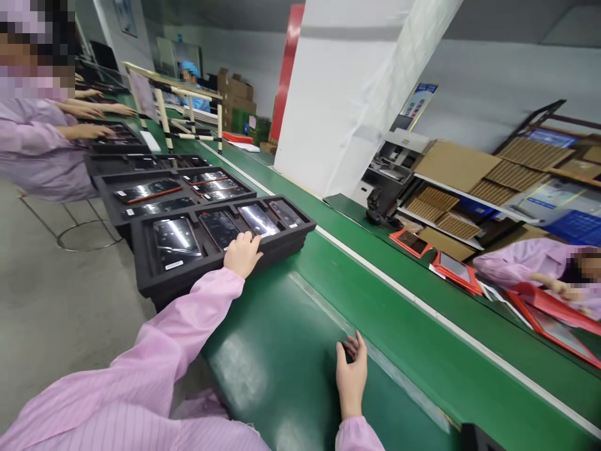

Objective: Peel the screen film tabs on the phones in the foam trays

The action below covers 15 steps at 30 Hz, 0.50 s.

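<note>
My left hand (243,254) is at the near rim of a black foam tray (145,263), its fingers bent over the edge and closed on it. Just beyond the fingertips, a flat device with a dark glossy screen (220,229) lies in a compartment. Another such device (177,241), with a white label, is to its left, and more sit to the right. Over the green tabletop (277,357), my right hand (352,376) holds nothing; its thumb and curved fingers are apart.
More black trays (110,194) of devices line the bench behind. A green conveyor belt (375,288) with a white stripe runs alongside. Co-workers in pink sleeves (509,260) sit across the belt and at far left. Red sleeves (454,270) lie opposite; a dark object (479,438) is at bottom right.
</note>
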{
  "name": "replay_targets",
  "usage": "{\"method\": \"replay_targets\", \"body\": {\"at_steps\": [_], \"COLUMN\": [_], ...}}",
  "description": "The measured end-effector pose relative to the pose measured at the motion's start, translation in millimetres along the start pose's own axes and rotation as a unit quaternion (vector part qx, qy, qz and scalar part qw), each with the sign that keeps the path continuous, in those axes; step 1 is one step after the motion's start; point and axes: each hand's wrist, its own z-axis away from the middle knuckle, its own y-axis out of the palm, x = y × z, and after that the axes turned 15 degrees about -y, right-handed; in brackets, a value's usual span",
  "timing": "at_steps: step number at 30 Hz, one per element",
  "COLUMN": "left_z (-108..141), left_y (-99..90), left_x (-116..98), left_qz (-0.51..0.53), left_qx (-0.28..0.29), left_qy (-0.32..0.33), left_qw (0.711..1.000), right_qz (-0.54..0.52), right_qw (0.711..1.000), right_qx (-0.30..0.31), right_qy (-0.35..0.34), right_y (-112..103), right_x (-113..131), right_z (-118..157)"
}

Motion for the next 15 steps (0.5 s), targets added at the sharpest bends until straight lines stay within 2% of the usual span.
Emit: {"method": "replay_targets", "body": {"at_steps": [3,5,7,9,11,13,15], "left_z": [29.3,53.9,78.3,100.6,120.1,136.4,148.8], "left_y": [-11.8,-20.2,-28.0,-35.1,-41.6,-47.7,-53.6], "left_x": [12.0,20.7,28.7,34.0,34.5,29.6,20.5], "left_qz": [0.009,0.015,0.035,0.083,0.128,0.164,0.203], "left_qx": [-0.011,-0.013,-0.024,-0.056,-0.091,-0.113,-0.123], "left_qy": [0.043,0.082,0.142,0.235,0.331,0.406,0.448], "left_qw": [0.999,0.996,0.989,0.967,0.93,0.892,0.862], "right_qz": [-0.123,-0.219,-0.326,-0.404,-0.412,-0.354,-0.268], "right_qw": [0.991,0.971,0.932,0.887,0.869,0.88,0.904], "right_qx": [0.017,0.031,0.044,0.068,0.094,0.109,0.105], "right_qy": [0.042,0.088,0.154,0.213,0.257,0.297,0.316], "right_y": [7.6,3.7,-5.0,-16.7,-31.1,-49.5,-73.8], "right_x": [-1.9,-1.4,3.0,9.6,13.9,12.1,4.9], "right_z": [-17.3,-22.8,-25.0,-23.4,-16.7,-4.1,13.2]}}
